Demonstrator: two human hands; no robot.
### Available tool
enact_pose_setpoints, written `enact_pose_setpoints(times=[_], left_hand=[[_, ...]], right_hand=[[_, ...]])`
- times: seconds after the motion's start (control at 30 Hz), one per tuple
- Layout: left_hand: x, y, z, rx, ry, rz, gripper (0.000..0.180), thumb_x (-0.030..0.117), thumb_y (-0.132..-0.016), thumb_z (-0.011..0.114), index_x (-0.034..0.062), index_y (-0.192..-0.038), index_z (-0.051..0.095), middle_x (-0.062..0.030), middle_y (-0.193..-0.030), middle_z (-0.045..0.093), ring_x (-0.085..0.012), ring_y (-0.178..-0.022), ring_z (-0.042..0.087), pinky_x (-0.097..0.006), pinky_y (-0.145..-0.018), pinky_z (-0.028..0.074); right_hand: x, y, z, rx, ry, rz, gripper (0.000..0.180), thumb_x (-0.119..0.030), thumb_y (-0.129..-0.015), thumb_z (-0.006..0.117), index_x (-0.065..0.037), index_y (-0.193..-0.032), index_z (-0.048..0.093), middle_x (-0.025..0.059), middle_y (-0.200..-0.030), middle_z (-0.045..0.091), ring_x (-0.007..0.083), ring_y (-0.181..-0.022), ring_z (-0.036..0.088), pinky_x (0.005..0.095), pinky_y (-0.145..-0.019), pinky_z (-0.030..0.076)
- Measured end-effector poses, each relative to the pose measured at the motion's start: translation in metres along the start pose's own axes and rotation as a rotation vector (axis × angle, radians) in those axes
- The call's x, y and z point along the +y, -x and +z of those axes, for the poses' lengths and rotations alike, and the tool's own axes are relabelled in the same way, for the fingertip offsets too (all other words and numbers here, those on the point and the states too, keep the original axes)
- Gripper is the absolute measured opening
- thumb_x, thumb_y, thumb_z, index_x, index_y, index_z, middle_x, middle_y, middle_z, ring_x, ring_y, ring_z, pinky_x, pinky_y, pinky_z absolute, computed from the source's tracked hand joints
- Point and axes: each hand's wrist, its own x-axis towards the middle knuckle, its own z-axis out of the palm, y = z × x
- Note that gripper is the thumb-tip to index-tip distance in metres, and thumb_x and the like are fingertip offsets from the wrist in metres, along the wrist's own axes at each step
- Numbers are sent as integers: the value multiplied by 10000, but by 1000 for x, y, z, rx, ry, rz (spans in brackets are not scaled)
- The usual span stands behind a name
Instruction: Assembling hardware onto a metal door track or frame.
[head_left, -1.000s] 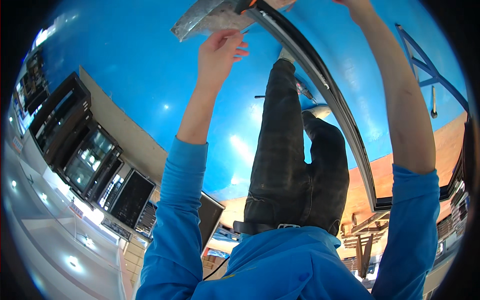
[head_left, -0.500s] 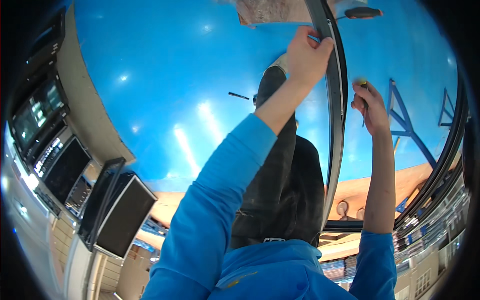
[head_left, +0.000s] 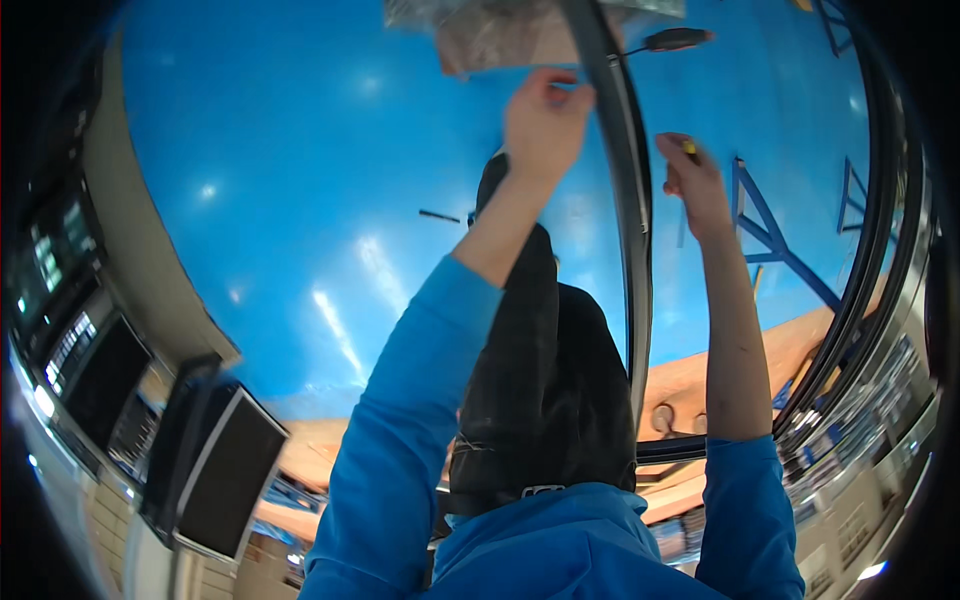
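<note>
A long dark grey and black frame bar (head_left: 628,150) runs upright between my two hands. My left hand (head_left: 545,130) is at its left edge, near the top, with thumb and fingers curled together; what they hold, if anything, is hidden. On the other side of the bar, my right hand (head_left: 695,185) is closed around a slim screwdriver-like tool with a yellow end (head_left: 690,150). Its thin shaft points down below the fingers and is blurred. Beyond the bar, a screwdriver (head_left: 678,39) with a dark handle lies on the blue floor (head_left: 300,130).
A brown, partly plastic-wrapped piece (head_left: 490,40) lies at the far end. Left of my legs lies a small black stick (head_left: 438,215). A blue metal stand (head_left: 770,235) is at the right, by a curved black frame edge (head_left: 860,270). Dark screens (head_left: 235,470) line the left.
The view has shifted, so both hands and the bar appear farther left. My left thumb and fingers sit closer together at the bar's edge. The right hand still grips the tool.
</note>
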Motion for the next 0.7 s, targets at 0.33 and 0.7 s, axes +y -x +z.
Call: enact_pose_setpoints(times=[0.33,0.7], left_hand=[[102,-158,30,-789,-633,1068,182,9,-881,768,56,-1055,790,-19,-993,753,-178,-799,652,-288,-759,531],[133,-187,112,-2029,-1255,442,128,9,-814,783,66,-921,739,-26,-902,687,-228,-773,632,-346,-744,523]], right_hand=[[19,-19,25,-35,-46,-158,198,-200,-934,788,-60,-1074,775,59,-857,700,189,-737,610,313,-707,494],[-2,-1,65,271,406,-405,86,-118,-809,749,-70,-864,703,76,-924,655,298,-832,668,396,-698,536]])
